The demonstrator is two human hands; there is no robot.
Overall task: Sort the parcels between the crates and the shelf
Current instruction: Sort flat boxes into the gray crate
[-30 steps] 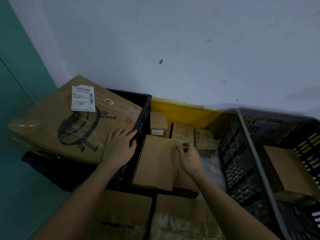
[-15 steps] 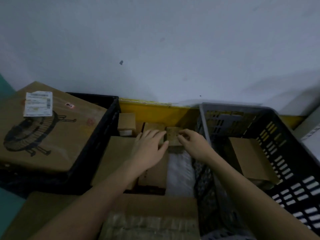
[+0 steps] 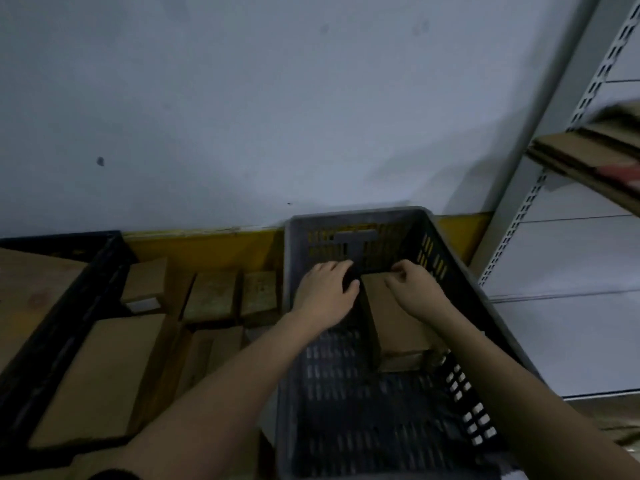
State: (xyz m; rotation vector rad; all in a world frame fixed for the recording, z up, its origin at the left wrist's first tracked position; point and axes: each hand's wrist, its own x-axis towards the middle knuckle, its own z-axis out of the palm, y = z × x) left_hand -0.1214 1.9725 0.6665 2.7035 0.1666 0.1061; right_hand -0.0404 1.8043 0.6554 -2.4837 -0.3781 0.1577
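Grey wall (image 3: 242, 98) fills the background, with a yellow strip along its foot, and the grey crate (image 3: 356, 216) stands against it; all places below are given from this crate. To its right rises the shelf (image 3: 526, 209), a pale metal upright with slots, and some flat cardboard (image 3: 581, 157) lies on a board above. To its left is a black crate (image 3: 69, 299) with a large box in it, and between the two crates stand several small cardboard boxes (image 3: 211, 292) on the floor. Inside the grey crate, against its right wall, stands the brown parcel (image 3: 394, 313), its long axis running from the far wall toward the person. Both hands are at its far end. The left hand (image 3: 325, 292) rests just beside the parcel's left far corner, fingers relaxed and apart, holding nothing that I can see. The right hand (image 3: 412, 285) lies over the top far edge, fingers curled; whether it pinches the edge I cannot tell. In my judgement the right hand is the nearer one for the lift, and the shelf lies on the same side
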